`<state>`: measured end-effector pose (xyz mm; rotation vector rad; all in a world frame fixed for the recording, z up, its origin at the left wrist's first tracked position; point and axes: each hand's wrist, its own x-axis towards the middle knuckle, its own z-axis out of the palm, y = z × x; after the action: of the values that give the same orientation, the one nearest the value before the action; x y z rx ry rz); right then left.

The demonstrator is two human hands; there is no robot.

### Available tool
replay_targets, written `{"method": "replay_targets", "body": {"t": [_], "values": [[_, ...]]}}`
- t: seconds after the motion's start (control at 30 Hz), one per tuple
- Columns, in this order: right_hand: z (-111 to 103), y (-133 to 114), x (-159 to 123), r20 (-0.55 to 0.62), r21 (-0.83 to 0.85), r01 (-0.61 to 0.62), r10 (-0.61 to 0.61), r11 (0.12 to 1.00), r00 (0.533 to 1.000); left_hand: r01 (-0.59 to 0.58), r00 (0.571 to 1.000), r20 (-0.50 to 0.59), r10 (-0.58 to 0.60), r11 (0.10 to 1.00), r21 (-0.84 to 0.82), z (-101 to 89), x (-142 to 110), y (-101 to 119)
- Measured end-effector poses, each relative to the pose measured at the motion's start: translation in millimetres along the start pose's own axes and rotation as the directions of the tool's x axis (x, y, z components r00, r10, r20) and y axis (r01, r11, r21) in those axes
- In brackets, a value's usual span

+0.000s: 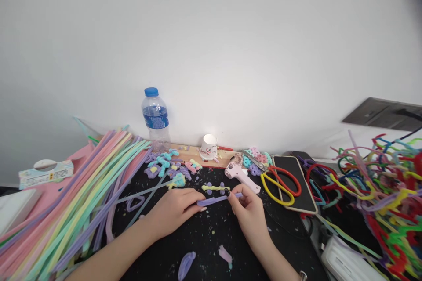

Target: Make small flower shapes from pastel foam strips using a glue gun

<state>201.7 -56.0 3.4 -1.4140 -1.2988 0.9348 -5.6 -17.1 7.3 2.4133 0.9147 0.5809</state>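
Both bare forearms were extended forward and angled inward, the left forearm (121, 246) being brought in from the lower left and the right forearm (282, 262) from the lower right. The left grip (201, 202) was turned with its back upward; its fingers (194, 196) were bunched together and pointed to the right, with the left thumb (194, 213) set below them in a pinch. The right grip (232, 196) was held opposite at nearly the same height, its thumb side faced inward and its fingers curled into a pinch. The fingertips were held near each other but apart.
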Motion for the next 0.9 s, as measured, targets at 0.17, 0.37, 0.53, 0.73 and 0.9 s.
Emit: {"method": "replay_targets", "body": {"t": [0.17,0.37,0.53,0.73,0.9], "values": [[1.1,0.5,-2.8,-0.016,0.123,-0.029,0.031,0.992,0.999,-0.073,0.997,-0.015,0.073,0.997,0.003,1.2,-2.3,3.3],[5.0,-2.0,-3.0,0.151,0.358,-0.14,0.091,0.923,0.984,-0.13,0.991,-0.026,0.131,0.991,0.036,4.5,-4.1,8.1],[12.9,-8.7,-7.9,0.334,0.363,-0.267,0.143,0.893,0.932,-0.166,0.986,0.014,0.166,0.983,0.08,10.3,-5.1,9.5],[16.4,-10.2,-10.3,0.322,0.331,-0.281,0.173,0.901,0.931,-0.253,0.967,0.064,0.245,0.953,0.167,12.4,-5.1,11.2],[17.5,-12.4,-12.7,0.303,0.304,-0.292,0.199,0.907,0.932,-0.277,0.961,0.09,0.263,0.936,0.22,11.4,-4.6,13.6]]}}
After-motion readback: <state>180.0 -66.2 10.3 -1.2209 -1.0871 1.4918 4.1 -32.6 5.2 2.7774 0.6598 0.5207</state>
